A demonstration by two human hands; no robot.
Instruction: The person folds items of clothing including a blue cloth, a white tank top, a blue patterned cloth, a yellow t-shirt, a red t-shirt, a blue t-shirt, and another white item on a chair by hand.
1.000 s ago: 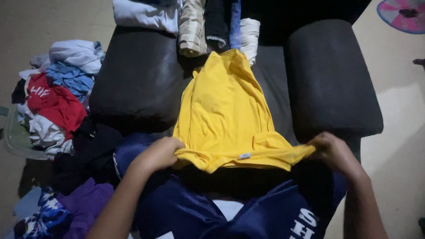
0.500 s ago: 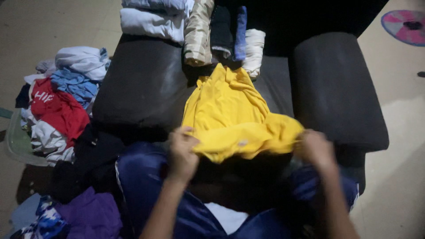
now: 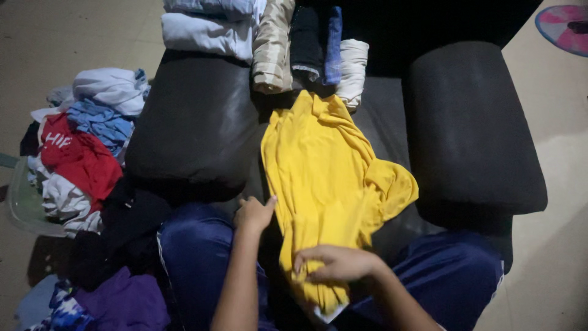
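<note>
Yellow soft knit shirt (image 3: 327,178) laid lengthwise on the dark seat between the knees, folded in from the sides into a long strip, one sleeve still flopped out to the right. Right hand (image 3: 337,263) pressed flat on its near end, fingers spread and loosely curled on the cloth, pinning rather than gripping. Left hand (image 3: 254,213) open at the strip's left edge, fingertips just touching the fabric, holding nothing. Judged roughly midway: side fold made, stray sleeve and crosswise folds still to do. Shiny dark blue shorts (image 3: 202,251) on both legs either side. Black padded leather-look sofa cushions (image 3: 196,122) left and right of the shirt, worn and faintly glossy. Heap of unfolded clothes (image 3: 79,147) on the left, red, pale blue, white, black and purple. Farther back, row of folded garments (image 3: 269,43) in white, beige, dark and blue, stacked against the sofa back. Beige floor (image 3: 551,122) around, dimly lit, pink round mat (image 3: 560,24) at far right.
</note>
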